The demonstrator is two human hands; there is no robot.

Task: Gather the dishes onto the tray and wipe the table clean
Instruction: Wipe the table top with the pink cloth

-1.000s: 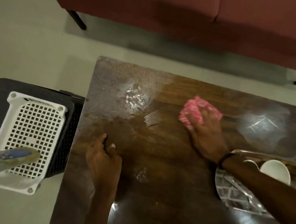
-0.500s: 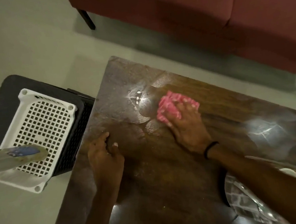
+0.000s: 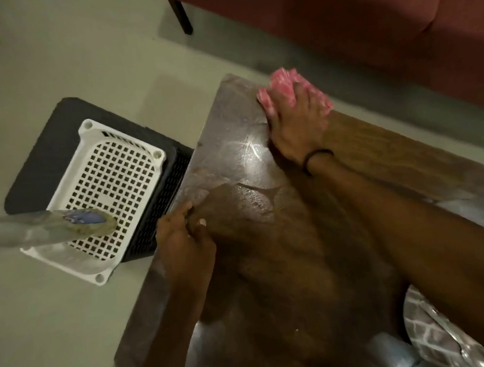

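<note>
While the wiping step is in hand, note the white basket [image 3: 110,191] just left of your left hand [image 3: 184,243], which rests on the table [image 3: 231,154], fingers loosely bent, holding nothing. Your right hand [image 3: 294,127] presses the pink cloth [image 3: 284,84] under straight fingers at the far corner. Next, likely sweep back toward the tray [image 3: 430,340] beneath your right forearm.

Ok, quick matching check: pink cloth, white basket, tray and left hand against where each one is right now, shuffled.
1 pink cloth
2 white basket
3 tray
4 left hand

A off the table, to its left
B table's far corner, under the right hand
C resting by the table's left edge
D near-right part of the table, partly hidden

Pairs: 1-B, 2-A, 3-D, 4-C
</note>
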